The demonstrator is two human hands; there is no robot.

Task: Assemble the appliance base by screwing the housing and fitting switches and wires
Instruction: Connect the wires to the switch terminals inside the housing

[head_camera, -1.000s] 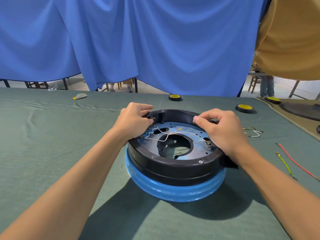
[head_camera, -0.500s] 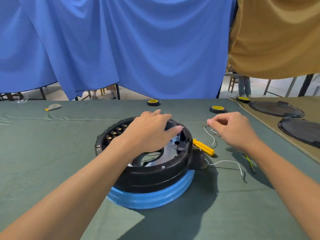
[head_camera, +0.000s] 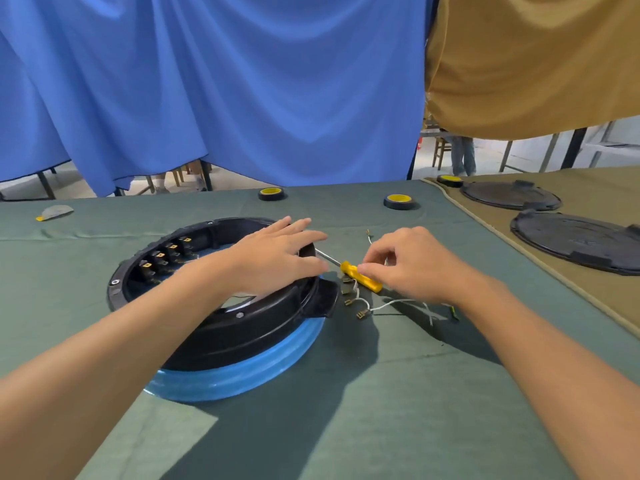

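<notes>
The round black housing (head_camera: 221, 327) sits on a blue ring (head_camera: 242, 372) on the green table cloth, left of centre. A row of switches (head_camera: 166, 256) with brass tabs lines its inner far-left wall. My left hand (head_camera: 277, 258) lies flat on the housing's right rim, fingers straight. Just right of the housing lies a yellow-handled screwdriver (head_camera: 360, 279), and my right hand (head_camera: 415, 265) pinches its handle with curled fingers. White wires with brass terminals (head_camera: 363, 308) lie below the screwdriver.
Two black-and-yellow tape rolls (head_camera: 272, 193) (head_camera: 398, 201) stand at the table's far side, a third (head_camera: 449, 180) further right. Two black round covers (head_camera: 509, 195) (head_camera: 581, 240) lie on the tan cloth at right. A small grey scraper (head_camera: 55, 212) lies far left. Blue and tan curtains hang behind.
My right hand came down from above the wires onto the yellow screwdriver and took hold of its handle. My left hand stayed flat on the housing rim. The view shifted slightly.
</notes>
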